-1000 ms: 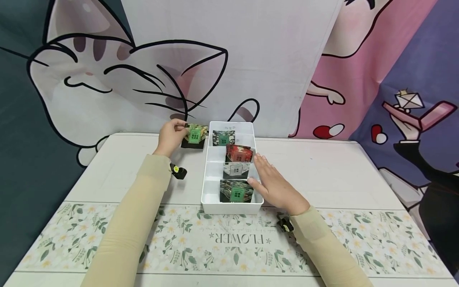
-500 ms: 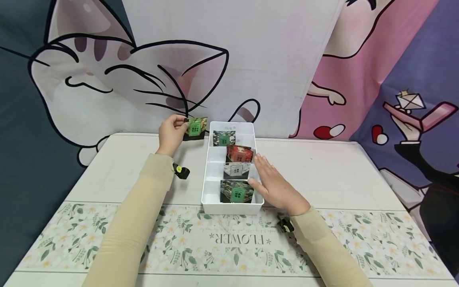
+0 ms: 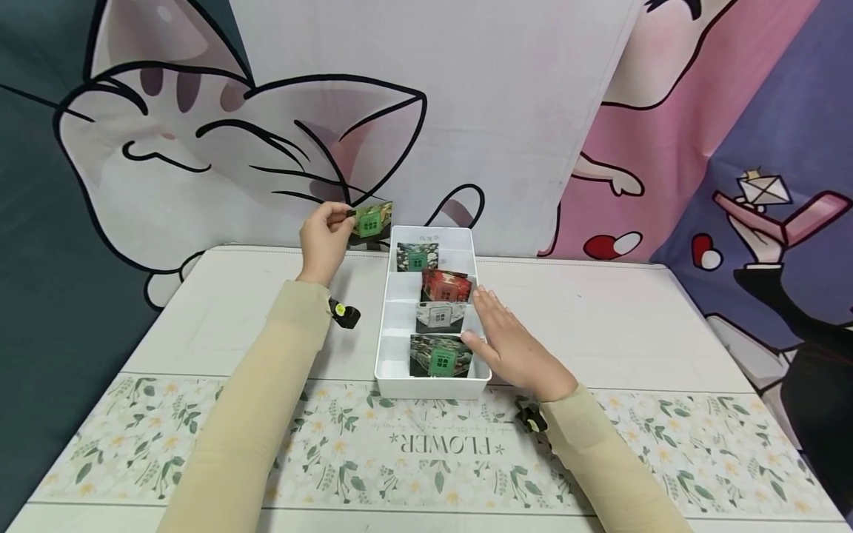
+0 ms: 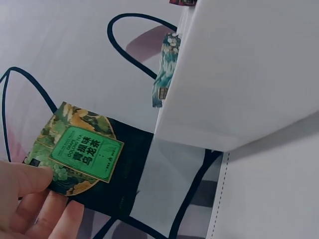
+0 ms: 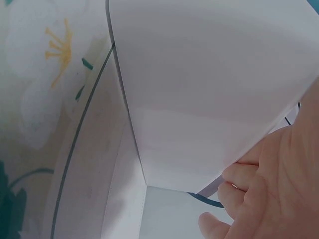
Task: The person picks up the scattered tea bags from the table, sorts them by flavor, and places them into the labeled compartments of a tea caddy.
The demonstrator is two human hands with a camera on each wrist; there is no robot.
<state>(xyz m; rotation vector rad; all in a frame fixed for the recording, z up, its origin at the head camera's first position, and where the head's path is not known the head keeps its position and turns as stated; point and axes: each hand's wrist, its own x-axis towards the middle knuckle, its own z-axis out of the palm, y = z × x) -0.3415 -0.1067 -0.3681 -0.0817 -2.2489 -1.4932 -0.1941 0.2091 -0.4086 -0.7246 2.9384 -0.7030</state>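
My left hand pinches a green and black tea sachet by its left edge, thumb in front and fingers behind. The tea sachet is held up beside the far left corner of a white divided box. My right hand rests with straight fingers along the box's right rim; in the right wrist view its fingers lie at the box wall. Inside the box stand a dark sachet with a green label, a red sachet, a white-grey sachet and a front green-labelled sachet.
The white table carries a flower-printed strip along its front. A cloth backdrop with cartoon figures hangs right behind the table. Small black wrist devices sit at both cuffs.
My left hand has lifted the tea sachet up from the table on the box's left and moved it slightly right, toward the box's far end. The right hand has stayed in place.
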